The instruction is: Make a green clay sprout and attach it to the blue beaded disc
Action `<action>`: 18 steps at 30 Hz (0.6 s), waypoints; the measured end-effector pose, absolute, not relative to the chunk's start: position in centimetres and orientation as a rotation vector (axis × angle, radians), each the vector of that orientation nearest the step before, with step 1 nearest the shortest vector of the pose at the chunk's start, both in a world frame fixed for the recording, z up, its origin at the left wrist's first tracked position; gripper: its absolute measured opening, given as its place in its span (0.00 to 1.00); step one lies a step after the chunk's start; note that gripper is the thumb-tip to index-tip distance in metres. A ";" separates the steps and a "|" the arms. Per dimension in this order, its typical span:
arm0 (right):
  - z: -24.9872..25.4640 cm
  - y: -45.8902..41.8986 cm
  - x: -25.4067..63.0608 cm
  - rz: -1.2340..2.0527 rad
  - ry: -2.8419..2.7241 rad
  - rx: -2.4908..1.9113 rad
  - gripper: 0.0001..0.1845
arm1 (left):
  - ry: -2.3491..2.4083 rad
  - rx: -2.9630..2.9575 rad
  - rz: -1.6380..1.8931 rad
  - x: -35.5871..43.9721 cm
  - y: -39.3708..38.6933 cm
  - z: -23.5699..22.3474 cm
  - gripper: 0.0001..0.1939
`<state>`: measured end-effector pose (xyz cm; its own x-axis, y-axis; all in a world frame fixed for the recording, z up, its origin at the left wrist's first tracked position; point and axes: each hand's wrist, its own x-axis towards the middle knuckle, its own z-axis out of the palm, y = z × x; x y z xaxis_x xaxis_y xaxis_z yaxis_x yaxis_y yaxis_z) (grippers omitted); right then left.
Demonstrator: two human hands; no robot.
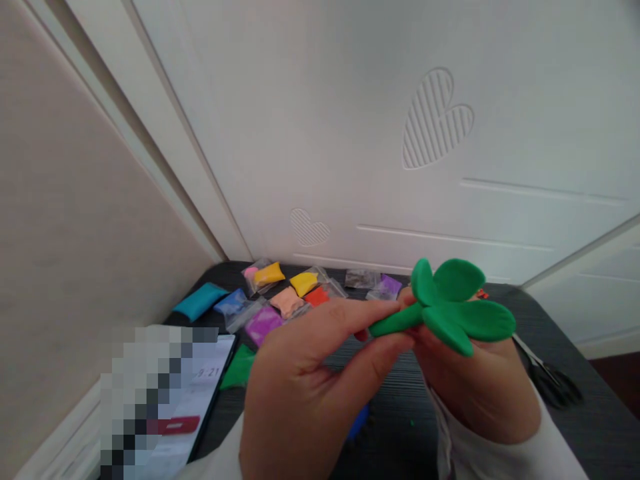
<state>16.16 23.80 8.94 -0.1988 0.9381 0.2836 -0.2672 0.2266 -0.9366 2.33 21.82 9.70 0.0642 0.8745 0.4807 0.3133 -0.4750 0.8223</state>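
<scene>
Left hand [303, 380] pinches stem [397, 321] of green flower [450, 309]; right hand [477, 387] behind, grip unclear.

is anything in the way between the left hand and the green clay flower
Nothing visible: the left hand pinches the stem of the green clay flower directly. The right hand is partly hidden behind the petals, so its contact with the flower is unclear.
</scene>
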 end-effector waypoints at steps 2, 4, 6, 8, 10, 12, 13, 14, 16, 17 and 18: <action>9.0 23.8 15.9 1.291 -1.294 -0.716 0.07 | 1.189 1.892 1.467 2.3 21.8 9.7 0.18; 9.0 23.8 15.7 1.323 -1.269 -0.689 0.08 | 1.188 1.906 1.509 2.3 21.6 9.8 0.19; 9.1 23.8 15.4 1.359 -1.216 -0.640 0.08 | 1.188 1.854 1.521 2.4 21.5 10.0 0.18; 9.3 23.7 15.1 1.416 -1.122 -0.590 0.07 | 1.158 1.735 1.475 2.5 21.5 10.2 0.17; 9.4 23.7 14.8 1.485 -1.033 -0.540 0.07 | 1.058 1.555 1.396 2.7 21.5 10.3 0.13; 9.5 23.6 14.8 1.543 -1.004 -0.502 0.05 | 0.917 1.360 1.306 2.8 21.7 10.2 0.12; 9.5 23.6 14.8 1.556 -1.018 -0.498 0.05 | 0.860 1.272 1.274 2.9 21.8 10.1 0.14; 9.5 23.6 14.8 1.556 -1.049 -0.506 0.04 | 0.819 1.198 1.247 2.9 21.9 10.0 0.16; 9.4 23.6 15.0 1.532 -1.129 -0.548 0.05 | 0.771 1.094 1.201 3.0 22.0 9.7 0.17; 9.3 23.6 15.1 1.512 -1.164 -0.577 0.06 | 0.745 1.055 1.183 3.0 22.0 9.7 0.16; 9.2 23.6 15.1 1.494 -1.196 -0.602 0.07 | 0.713 1.020 1.163 3.0 21.9 9.7 0.15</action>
<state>15.12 23.65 9.17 -0.2941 0.9295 0.2225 -0.4208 0.0831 -0.9033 3.01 21.94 9.66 0.2735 0.9607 0.0478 -0.3931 0.0662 0.9171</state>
